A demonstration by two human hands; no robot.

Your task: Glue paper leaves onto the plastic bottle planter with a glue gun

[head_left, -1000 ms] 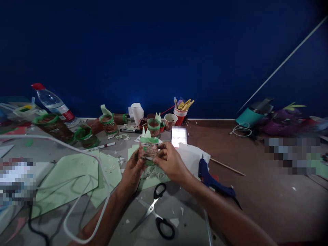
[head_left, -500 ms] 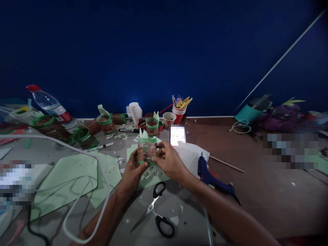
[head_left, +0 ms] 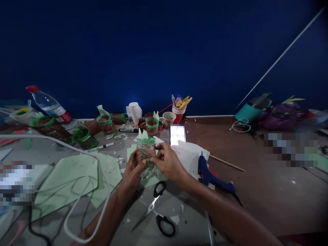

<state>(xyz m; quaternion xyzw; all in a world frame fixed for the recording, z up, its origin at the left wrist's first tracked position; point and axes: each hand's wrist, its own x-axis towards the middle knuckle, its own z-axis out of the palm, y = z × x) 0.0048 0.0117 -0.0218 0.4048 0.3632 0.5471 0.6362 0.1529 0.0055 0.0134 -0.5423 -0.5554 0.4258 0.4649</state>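
Note:
Between my two hands is a small brown-painted cup [head_left: 146,150] with a green rim and pale paper points standing up from its top. My left hand [head_left: 133,168] wraps its left side, thumb across the lower front. From the right, my right hand [head_left: 166,160] pinches the cup's side with thumb and fingertips. Open scissors [head_left: 153,206] with black handles lie in front of my hands. Beneath the cup, scraps rest on a light green paper sheet [head_left: 153,180]. A blue glue gun [head_left: 211,177] lies right of my right forearm.
Behind stand similar green-rimmed cups [head_left: 152,125], a patterned paper cup [head_left: 169,119] and a red cup of tools [head_left: 178,112]. A lit phone [head_left: 177,135] faces me. White cable [head_left: 102,201] loops over green paper [head_left: 66,177] at left. A wooden stick [head_left: 227,163] lies right.
The cup has shifted slightly left and tilted a little, showing more of its top. My left thumb has moved up its front. The things on the table stay where they were.

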